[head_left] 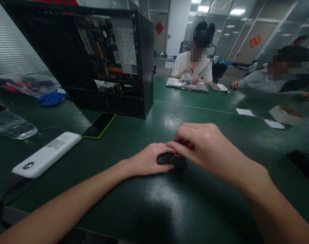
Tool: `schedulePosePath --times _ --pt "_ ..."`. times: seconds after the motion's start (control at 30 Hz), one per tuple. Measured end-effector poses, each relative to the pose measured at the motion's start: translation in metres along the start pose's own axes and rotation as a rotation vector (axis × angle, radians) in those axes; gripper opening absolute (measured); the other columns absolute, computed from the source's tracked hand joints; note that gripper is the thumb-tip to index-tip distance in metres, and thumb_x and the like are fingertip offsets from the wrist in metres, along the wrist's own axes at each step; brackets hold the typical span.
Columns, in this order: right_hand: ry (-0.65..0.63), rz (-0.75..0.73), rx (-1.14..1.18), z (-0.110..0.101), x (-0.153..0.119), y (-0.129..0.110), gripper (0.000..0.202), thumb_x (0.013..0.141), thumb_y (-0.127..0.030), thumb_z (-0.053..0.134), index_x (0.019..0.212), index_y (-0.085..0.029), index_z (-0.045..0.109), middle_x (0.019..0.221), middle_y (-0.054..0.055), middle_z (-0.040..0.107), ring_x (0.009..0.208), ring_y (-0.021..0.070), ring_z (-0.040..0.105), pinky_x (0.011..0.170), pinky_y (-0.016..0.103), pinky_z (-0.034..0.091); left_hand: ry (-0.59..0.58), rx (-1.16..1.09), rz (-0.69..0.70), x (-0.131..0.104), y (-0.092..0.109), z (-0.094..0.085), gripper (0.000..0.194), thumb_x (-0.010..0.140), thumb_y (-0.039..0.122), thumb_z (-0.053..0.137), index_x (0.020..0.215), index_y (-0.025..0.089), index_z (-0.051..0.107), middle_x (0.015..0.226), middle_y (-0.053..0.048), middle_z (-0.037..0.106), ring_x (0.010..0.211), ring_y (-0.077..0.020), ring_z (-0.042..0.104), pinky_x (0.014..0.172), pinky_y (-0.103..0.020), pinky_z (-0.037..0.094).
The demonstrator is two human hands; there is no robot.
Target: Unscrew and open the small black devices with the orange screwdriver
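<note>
Screwdriver, orange-and-black-handled, sits clamped in the right hand; the left hand clasps a rounded black object on the smooth green bench. Should that object twist under pressure, the screwdriver could slip into the left hand.

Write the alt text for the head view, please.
A person's left hand holds a small black object on a green table, while the right hand holds an orange-and-black tool over it. Beyond are an open computer case and a person in white.
</note>
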State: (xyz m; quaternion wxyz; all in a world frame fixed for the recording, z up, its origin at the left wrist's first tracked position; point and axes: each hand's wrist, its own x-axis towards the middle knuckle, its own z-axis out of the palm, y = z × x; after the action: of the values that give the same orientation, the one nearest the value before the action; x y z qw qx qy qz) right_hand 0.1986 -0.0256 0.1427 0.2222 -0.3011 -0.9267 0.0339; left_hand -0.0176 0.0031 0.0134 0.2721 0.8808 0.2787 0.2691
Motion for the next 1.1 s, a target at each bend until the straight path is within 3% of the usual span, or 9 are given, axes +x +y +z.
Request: schedulePosePath --times 0.13,0.27,0.43,0.6,0.73,0.83,1.0,1.1 --pt "-0.044 -0.018 0.051 -0.002 -0.003 -0.005 0.006 0.105 -0.02 0.058 0.106 -0.017 0.062 0.098 0.002 0.065 0.084 0.0137 0.06 0.073 0.027 0.042 -0.023 -0.028 -0.01 0.001 0.0 -0.001 0.03 0.087 0.032 0.081 0.114 0.019 0.073 0.115 -0.007 0.076 0.109 -0.0276 0.072 0.096 -0.038 0.054" --pt "-0.102 0.021 0.111 -0.011 -0.006 -0.007 0.03 0.1 -0.012 0.059 0.129 -0.019 0.057 0.121 0.004 0.064 0.106 0.0155 0.062 0.087 0.027 0.045 -0.027 -0.025 -0.014 0.002 0.001 -0.003 0.031 0.088 0.033 0.081 0.113 0.019 0.072 0.118 -0.007 0.075 0.11 -0.0273 0.071 0.098 -0.038 0.053" --pt "-0.204 0.044 0.142 -0.017 -0.007 -0.01 0.026 0.094 -0.006 0.059 0.114 -0.02 0.063 0.117 0.003 0.061 0.096 0.014 0.06 0.082 0.027 0.046 -0.026 -0.03 -0.01 0.001 0.004 -0.001 0.035 0.088 0.03 0.08 0.119 0.019 0.07 0.121 -0.008 0.074 0.114 -0.028 0.07 0.098 -0.038 0.053" --pt "-0.229 0.091 -0.008 -0.012 -0.003 -0.015 0.014 0.105 -0.02 0.053 0.104 -0.018 0.067 0.101 0.003 0.06 0.08 0.0164 0.057 0.069 0.033 0.041 0.0 -0.018 -0.014 -0.001 0.004 0.005 0.028 0.089 0.03 0.079 0.113 0.019 0.07 0.118 -0.008 0.075 0.112 -0.0287 0.07 0.099 -0.04 0.053" --pt "-0.277 0.066 0.089 -0.016 -0.004 -0.019 0.017 0.103 -0.012 0.051 0.108 -0.018 0.066 0.109 0.004 0.06 0.089 0.0165 0.058 0.075 0.032 0.044 0.04 -0.016 0.003 -0.002 0.003 0.008 0.038 0.09 0.032 0.078 0.124 0.021 0.068 0.126 -0.008 0.073 0.116 -0.0293 0.069 0.1 -0.04 0.054" --pt "-0.311 0.06 0.115 -0.021 -0.006 -0.021 0.018 0.102 -0.01 0.053 0.112 -0.018 0.065 0.115 0.004 0.06 0.095 0.0165 0.058 0.079 0.031 0.046 0.064 -0.012 -0.014 -0.003 0.004 0.008 0.036 0.09 0.033 0.078 0.121 0.02 0.068 0.126 -0.009 0.073 0.116 -0.03 0.069 0.099 -0.041 0.054" --pt "-0.29 0.136 0.018 -0.02 -0.004 -0.022 0.014 0.107 -0.024 0.052 0.106 -0.018 0.065 0.105 0.004 0.061 0.085 0.0164 0.057 0.071 0.032 0.043 0.02 -0.071 -0.025 0.0 0.008 0.007 0.027 0.091 0.03 0.075 0.115 0.02 0.07 0.123 -0.008 0.074 0.113 -0.0276 0.07 0.098 -0.038 0.055" --pt "-0.283 0.125 0.054 -0.02 -0.003 -0.021 0.015 0.106 -0.016 0.051 0.106 -0.017 0.066 0.105 0.004 0.061 0.085 0.0159 0.057 0.072 0.032 0.043 0.024 -0.068 -0.022 0.0 0.009 0.006 0.028 0.091 0.029 0.076 0.117 0.021 0.07 0.125 -0.007 0.074 0.114 -0.0276 0.07 0.1 -0.039 0.055"
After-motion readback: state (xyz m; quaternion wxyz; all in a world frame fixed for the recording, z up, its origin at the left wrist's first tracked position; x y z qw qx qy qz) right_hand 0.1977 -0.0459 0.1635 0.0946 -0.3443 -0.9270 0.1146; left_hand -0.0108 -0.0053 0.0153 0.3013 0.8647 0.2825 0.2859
